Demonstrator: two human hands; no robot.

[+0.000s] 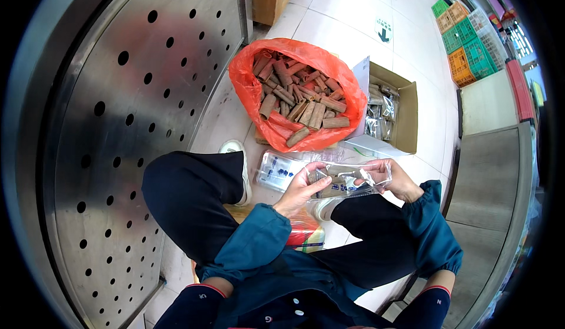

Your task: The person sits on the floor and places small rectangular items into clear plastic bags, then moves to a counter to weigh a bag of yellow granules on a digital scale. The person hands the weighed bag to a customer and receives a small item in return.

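Between my hands is a clear plastic bag [337, 190] with blue writing and brown bark pieces inside. My left hand [304, 187] pinches its left end, thumb on top. My right hand [390, 180] holds the other end, where the film is bunched. Beyond them, a red plastic bag [300, 145] stands wide with its rim folded out, full of rolled bark pieces that look like cinnamon [318, 115]. A cardboard box [407, 117] to its right contains several filled clear packets [374, 126]. A stack of printed clear bags [279, 172] lies on the floor left of my hands.
A perforated stainless-steel panel [132, 152] rises at the left. Stacked plastic crates [479, 51] stand at the upper right, above a grey cabinet [483, 174]. The tiled floor [348, 6] bears an arrow sign [384, 29]. My knees flank the work area, with a wrapped package [304, 229] below.
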